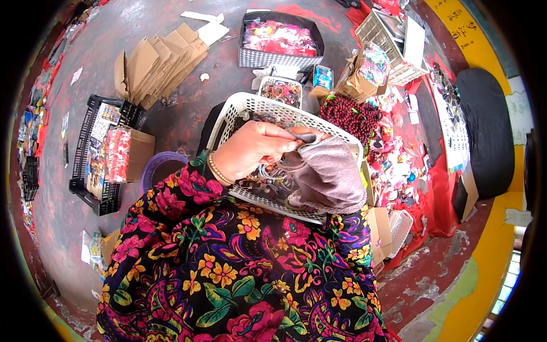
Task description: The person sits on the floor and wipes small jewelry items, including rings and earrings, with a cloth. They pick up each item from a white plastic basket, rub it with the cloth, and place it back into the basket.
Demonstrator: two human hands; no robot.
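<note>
My left hand (pixel 253 151), with a beaded bracelet at the wrist, pinches the edge of a greyish-mauve cloth (pixel 333 174) near a dark grey fold. The cloth drapes over the place where my right hand (pixel 319 134) is, and only a sliver of its fingers shows at the cloth's top edge. What those fingers do is hidden. Both hands are above a white perforated plastic basket (pixel 268 202) at my lap. Inside the basket lies a tangle of small bands or accessories (pixel 259 182), too jumbled to make out singly.
Beyond stand a smaller basket (pixel 280 93) of small items and a patterned fabric box (pixel 279 58) of pink packets. Dark red beads (pixel 350 117) lie to the right. At left are a black crate (pixel 94 154), a purple bucket (pixel 162 168) and flattened cardboard (pixel 162 62).
</note>
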